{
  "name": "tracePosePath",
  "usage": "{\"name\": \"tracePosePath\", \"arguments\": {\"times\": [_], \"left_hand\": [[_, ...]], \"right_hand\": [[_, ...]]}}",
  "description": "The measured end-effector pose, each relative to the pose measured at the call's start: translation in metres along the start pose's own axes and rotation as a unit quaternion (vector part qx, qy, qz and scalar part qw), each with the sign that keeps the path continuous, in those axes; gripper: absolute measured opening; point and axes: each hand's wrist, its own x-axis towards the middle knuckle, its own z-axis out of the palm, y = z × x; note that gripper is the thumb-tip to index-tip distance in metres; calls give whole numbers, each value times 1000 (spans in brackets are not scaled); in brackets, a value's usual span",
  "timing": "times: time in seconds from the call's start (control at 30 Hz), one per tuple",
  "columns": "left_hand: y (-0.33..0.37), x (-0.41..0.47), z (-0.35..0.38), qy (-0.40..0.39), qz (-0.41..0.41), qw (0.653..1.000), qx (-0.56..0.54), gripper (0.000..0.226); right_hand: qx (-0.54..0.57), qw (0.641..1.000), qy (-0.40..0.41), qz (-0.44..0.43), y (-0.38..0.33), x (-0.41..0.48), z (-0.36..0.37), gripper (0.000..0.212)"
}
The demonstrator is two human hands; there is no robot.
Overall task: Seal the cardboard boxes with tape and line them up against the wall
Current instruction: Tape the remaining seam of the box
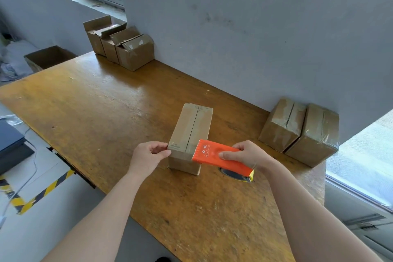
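A closed cardboard box (pixel 191 127) lies lengthwise on the wooden table (pixel 95 108), its flaps meeting in a seam along the top. My left hand (pixel 148 155) pinches the box's near left top corner, where clear tape lies. My right hand (pixel 248 153) grips an orange tape dispenser (pixel 221 158) whose toothed edge rests on the box's near right top edge. Two taped boxes (pixel 297 132) stand side by side against the wall on the right. Three boxes with open flaps (pixel 121 44) stand against the wall at the far left.
An open cardboard box (pixel 47 57) sits beyond the table's far left edge. A dark device (pixel 10 147) and yellow-black floor tape (pixel 42 193) lie to the left below. A window sill (pixel 361 166) runs past the table's right end.
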Motion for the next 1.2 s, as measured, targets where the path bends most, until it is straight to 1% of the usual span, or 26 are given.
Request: {"name": "tracePosePath", "arguments": {"times": [0.07, 0.17, 0.2, 0.27, 0.33, 0.5, 0.63, 0.83, 0.9, 1.03, 1.13, 1.2], "left_hand": [[-1, 3, -2, -9, -12, 1000, -6, 21], [-3, 6, -3, -18, -26, 1000, -2, 13], [-3, 7, -3, -18, -30, 999, -5, 13], [-5, 8, -4, -20, -38, 999, -19, 22], [-6, 10, -3, -22, -49, 998, -32, 26], [-10, 14, 1, -54, -102, 989, -90, 21], [-8, 21, 2, -84, -115, 988, -68, 19], [3, 33, 3, -128, -150, 980, -10, 18], [5, 34, 4, -116, -158, 981, -4, 20], [8, 39, 7, -39, -163, 986, 7, 12], [12, 36, 14, 18, -108, 994, 30, 11], [12, 32, 19, 49, -83, 995, 27, 10]], "right_hand": [[-4, 1000, -2, -1, 0, 0, 0, 48], [-1, 1000, -2, -1, 1, 2, 0, 52], [0, 1000, -3, -1, 2, 2, 0, 51], [3, 1000, -6, -1, 3, 3, -1, 50], [9, 1000, -6, 0, 3, 3, -1, 50], [20, 1000, -10, 6, 5, 5, -1, 49], [25, 1000, -10, 11, 7, 7, -1, 54], [18, 1000, -12, 10, 4, 10, -3, 56], [14, 1000, -12, 12, 4, 10, -3, 57], [5, 1000, -12, 9, 5, 11, -4, 57], [6, 1000, -13, 7, 4, 12, -4, 56], [9, 1000, -11, 7, 4, 12, -4, 56]]}}
